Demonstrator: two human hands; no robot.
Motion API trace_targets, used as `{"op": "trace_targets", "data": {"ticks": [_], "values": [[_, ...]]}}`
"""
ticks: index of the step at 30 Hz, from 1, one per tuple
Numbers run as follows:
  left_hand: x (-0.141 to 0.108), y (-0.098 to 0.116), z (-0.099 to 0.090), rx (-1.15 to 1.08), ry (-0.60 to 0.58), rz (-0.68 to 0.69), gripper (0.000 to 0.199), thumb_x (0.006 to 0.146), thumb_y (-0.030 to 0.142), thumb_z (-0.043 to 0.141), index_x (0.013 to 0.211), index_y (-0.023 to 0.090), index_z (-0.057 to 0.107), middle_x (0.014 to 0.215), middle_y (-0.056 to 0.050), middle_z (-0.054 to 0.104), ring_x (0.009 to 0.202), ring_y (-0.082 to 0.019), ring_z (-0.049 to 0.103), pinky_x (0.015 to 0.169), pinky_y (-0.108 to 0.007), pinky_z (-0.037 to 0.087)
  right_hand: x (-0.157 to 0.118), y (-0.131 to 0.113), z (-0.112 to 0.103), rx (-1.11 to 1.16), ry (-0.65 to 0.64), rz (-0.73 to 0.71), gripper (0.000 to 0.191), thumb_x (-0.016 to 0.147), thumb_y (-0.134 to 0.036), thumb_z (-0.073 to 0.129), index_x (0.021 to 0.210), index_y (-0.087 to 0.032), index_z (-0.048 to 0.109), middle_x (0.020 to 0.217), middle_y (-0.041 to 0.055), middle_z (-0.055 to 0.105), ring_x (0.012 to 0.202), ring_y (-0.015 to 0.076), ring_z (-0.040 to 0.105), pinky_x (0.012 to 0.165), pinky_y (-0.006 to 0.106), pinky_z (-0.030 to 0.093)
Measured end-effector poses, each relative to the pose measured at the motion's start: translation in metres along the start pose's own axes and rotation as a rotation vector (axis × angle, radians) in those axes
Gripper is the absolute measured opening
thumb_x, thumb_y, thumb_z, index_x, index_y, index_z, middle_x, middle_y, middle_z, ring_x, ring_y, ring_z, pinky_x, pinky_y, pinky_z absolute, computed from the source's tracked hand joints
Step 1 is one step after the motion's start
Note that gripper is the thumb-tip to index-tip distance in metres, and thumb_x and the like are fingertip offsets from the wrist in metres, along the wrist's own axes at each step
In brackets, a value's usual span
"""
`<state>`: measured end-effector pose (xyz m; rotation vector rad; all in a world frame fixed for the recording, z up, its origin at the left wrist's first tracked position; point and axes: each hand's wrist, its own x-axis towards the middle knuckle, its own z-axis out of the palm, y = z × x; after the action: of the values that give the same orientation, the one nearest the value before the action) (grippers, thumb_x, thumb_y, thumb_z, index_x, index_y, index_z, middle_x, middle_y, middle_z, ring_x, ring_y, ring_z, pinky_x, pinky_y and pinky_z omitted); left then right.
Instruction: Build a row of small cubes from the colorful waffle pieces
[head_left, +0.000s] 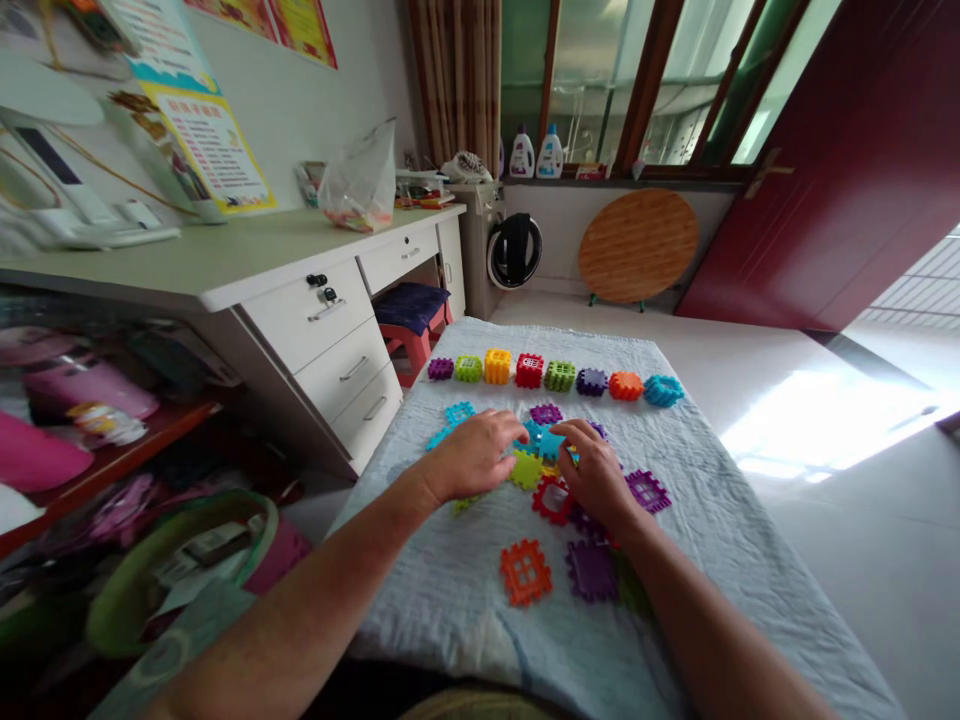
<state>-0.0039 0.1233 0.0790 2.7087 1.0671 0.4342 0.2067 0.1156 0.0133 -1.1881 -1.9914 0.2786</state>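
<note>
Several notched plastic building tiles lie in a loose pile on the cloth-covered table. My left hand (480,455) is over the pile's left side, thumb and fingers apart, fingertips close by the blue tiles. From the right, my right hand (596,470) reaches in with its bent fingers at the edge of a blue tile (551,443); its thumb is partly hidden. Below the hands lie a lime-green tile (526,469) and a red window tile (553,499). A purple window tile (648,491) sits right of my right hand. Nearer me are an orange window tile (526,573) and a purple tile (592,571).
Along the table's far side stands a row of assembled blocks, among them a yellow one (497,366), a red one (529,370) and a blue one (664,391). A white-drawered desk (322,320) is at the left, with a red stool (412,325) beside it. A green-rimmed basket (112,610) stands lower left.
</note>
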Motion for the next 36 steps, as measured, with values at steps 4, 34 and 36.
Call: {"op": "trace_targets", "data": {"ticks": [4,34,36], "values": [[-0.005,0.014,0.021,-0.016,0.055,-0.007,0.030,0.076,0.016,0.057,0.106,0.016,0.059,0.109,-0.008,0.060,0.103,-0.023,0.054,0.095,-0.035,0.042,0.004,0.005,-0.009,0.001,0.152,0.079,0.031,0.084,-0.011,0.038,0.103,-0.017,0.061,0.099,0.0078,0.061,0.091,0.0188,0.058,0.083,0.031,0.045],[-0.049,-0.093,0.028,-0.124,0.453,-0.675,0.022,0.071,0.013,0.050,0.088,0.017,0.064,0.090,-0.005,0.064,0.082,-0.018,0.060,0.081,-0.029,0.048,-0.001,0.012,0.003,-0.294,-0.226,-0.027,0.039,0.079,-0.033,0.062,0.116,-0.022,0.057,0.108,0.0087,0.061,0.100,0.0255,0.051,0.088,0.039,0.039],[-0.054,-0.098,0.029,-0.117,0.322,-0.675,0.018,0.070,0.019,0.055,0.085,0.018,0.065,0.088,-0.004,0.064,0.079,-0.018,0.060,0.077,-0.028,0.048,-0.001,0.013,0.004,-0.287,-0.221,-0.015,0.038,0.079,-0.032,0.062,0.116,-0.022,0.057,0.106,0.0089,0.059,0.098,0.0249,0.052,0.087,0.038,0.040]]}}
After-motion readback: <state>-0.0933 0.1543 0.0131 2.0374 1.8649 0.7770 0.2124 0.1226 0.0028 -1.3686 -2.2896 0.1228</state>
